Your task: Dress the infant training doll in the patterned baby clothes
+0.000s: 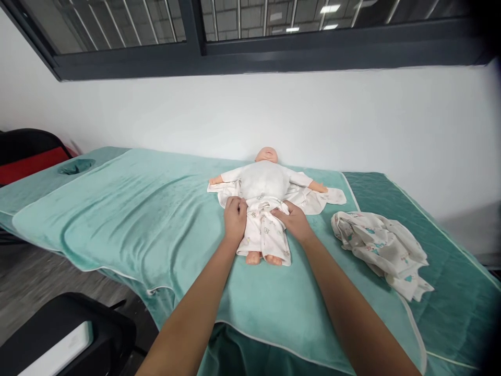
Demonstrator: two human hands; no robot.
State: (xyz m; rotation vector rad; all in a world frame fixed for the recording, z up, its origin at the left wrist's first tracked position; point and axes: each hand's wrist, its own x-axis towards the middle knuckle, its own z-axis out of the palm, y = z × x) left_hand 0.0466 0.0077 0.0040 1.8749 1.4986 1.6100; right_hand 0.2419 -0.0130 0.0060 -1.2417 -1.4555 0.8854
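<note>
A baby doll [264, 178] in a white long-sleeved top lies on its back, arms spread, head toward the wall. Small white printed pants [270, 237] cover its legs, with both feet showing at the cuffs. At the left side of the waistband, my left hand [235, 216] is closed on the pants, fingers curled. My right hand [296, 220] grips the other side of the waist, its thumb lying over bunched fabric. Under the doll's back and arms a printed baby jacket [305, 200] is spread out.
Crumpled printed cloth [385, 250] lies right of the doll. A green blanket [129, 209] covers the massage bed, which has a face hole [76, 166] at the left. A black chair [78, 324] holding a white object [58, 355] stands front left. Behind is a white wall [176, 115].
</note>
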